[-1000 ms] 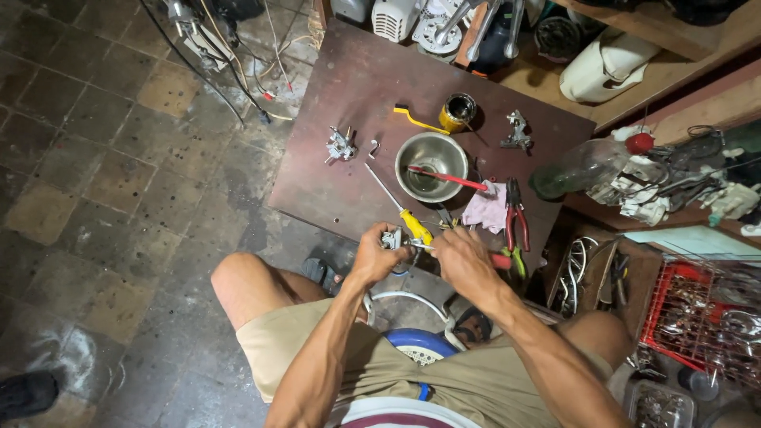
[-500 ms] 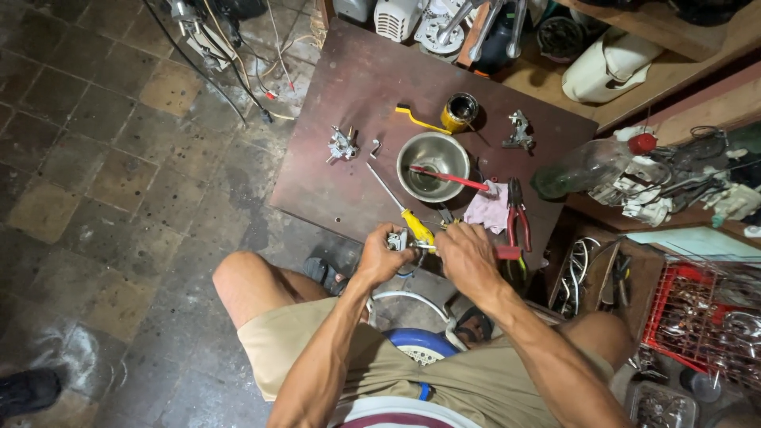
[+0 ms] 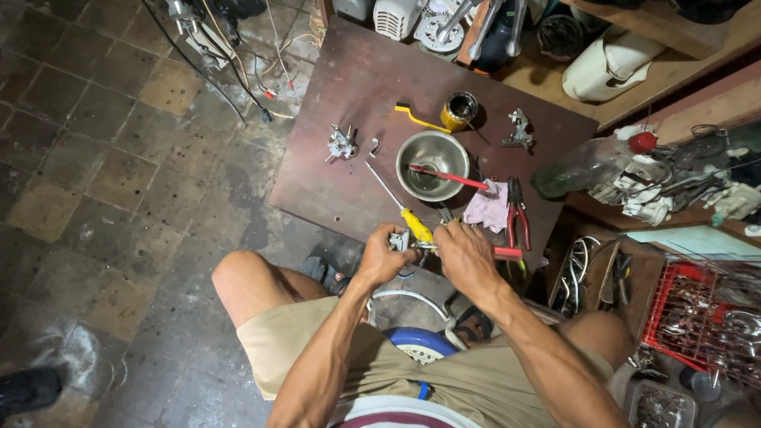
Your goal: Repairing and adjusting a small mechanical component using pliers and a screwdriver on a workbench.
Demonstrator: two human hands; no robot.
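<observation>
At the near edge of the worktop (image 3: 357, 95), the left hand (image 3: 380, 255) is closed around a small metal part (image 3: 399, 240), holding it just above that edge. The right hand (image 3: 466, 252) sits just to the right of the part, fingers curled; what it grips is hidden, though a red handle (image 3: 507, 253) pokes out on its right side. A yellow-handled screwdriver (image 3: 400, 206) lies slantwise, its handle touching the part and its shaft pointing toward the far left corner. A steel bowl (image 3: 432, 154) stands beyond it, red pliers (image 3: 517, 210) nearer the right edge
</observation>
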